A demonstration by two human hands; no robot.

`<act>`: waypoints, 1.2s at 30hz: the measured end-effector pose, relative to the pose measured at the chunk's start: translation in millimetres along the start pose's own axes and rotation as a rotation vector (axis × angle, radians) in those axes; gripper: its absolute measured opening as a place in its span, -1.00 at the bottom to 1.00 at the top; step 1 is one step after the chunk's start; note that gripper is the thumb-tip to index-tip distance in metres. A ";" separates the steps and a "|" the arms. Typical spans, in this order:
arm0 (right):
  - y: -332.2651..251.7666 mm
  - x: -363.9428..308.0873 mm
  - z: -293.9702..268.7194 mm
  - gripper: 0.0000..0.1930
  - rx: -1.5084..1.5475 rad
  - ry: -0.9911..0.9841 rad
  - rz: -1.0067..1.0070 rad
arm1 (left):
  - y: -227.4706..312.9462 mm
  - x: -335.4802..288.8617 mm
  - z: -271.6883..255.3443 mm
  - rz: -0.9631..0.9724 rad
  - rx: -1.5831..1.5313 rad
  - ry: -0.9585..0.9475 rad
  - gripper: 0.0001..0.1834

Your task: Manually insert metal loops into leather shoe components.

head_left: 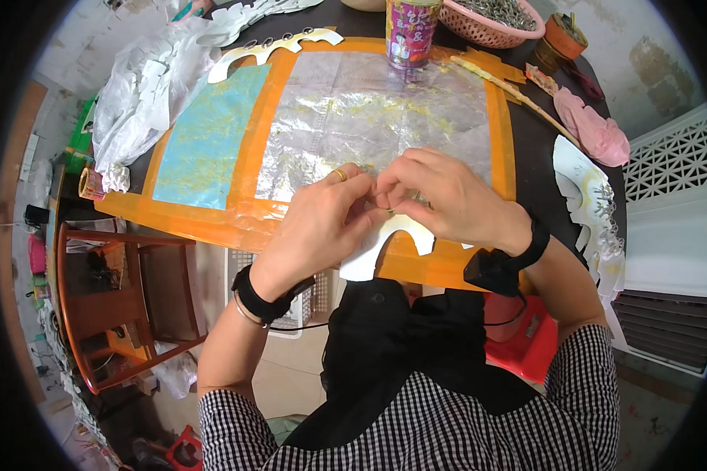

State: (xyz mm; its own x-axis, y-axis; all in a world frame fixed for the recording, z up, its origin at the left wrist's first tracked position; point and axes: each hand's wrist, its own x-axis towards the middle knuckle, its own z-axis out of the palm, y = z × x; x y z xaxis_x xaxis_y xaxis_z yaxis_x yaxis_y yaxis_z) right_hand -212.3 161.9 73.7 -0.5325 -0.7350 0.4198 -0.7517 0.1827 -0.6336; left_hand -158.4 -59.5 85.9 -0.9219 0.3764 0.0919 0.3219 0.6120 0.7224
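Note:
A white card with a scalloped, arched edge (361,264) lies at the near edge of the orange-taped work surface. My left hand (310,224) holds its upper edge, thumb and fingers closed together. Right against it, my right hand (452,196) has its fingers pinched over the same edge. A small piece seems to sit between the fingertips, but the fingers hide most of it. Farther off at the left, a similar card (314,37) bears several dark oval rings along its top.
Plastic bags with white cut cards (153,86) lie at the left. At the back stand a purple cup (410,35) and a pink basket (491,33) of small metal pieces. A stick (518,96), a pink bag (593,129) and stacked cards (577,184) line the right side.

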 end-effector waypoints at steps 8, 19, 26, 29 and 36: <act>6.2 -2.5 1.6 -0.79 -0.061 0.038 -0.121 | 5.1 6.7 -14.7 0.092 0.033 -0.060 -0.82; 7.4 -8.3 2.5 -0.90 -0.252 0.087 -0.305 | 6.5 52.7 -29.8 0.136 0.035 -0.389 -0.84; 0.6 -12.8 -10.0 -0.86 -0.248 -0.056 -0.175 | 9.5 58.4 -25.6 0.105 0.173 -0.424 -0.91; -3.2 -14.1 -12.4 -0.88 -0.272 -0.069 -0.115 | 2.5 51.4 -20.2 0.184 0.184 -0.331 -0.91; 1.5 -19.3 -12.7 -0.94 -0.199 -0.032 -0.048 | 10.7 30.4 -18.8 0.059 0.150 -0.221 -0.79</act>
State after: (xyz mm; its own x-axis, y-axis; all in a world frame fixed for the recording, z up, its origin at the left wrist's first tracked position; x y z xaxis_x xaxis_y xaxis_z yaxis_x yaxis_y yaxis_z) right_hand -208.1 184.7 72.9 -0.4840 -0.7655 0.4239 -0.8398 0.2702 -0.4708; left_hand -187.0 -54.6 109.3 -0.8366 0.5469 -0.0328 0.4172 0.6748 0.6088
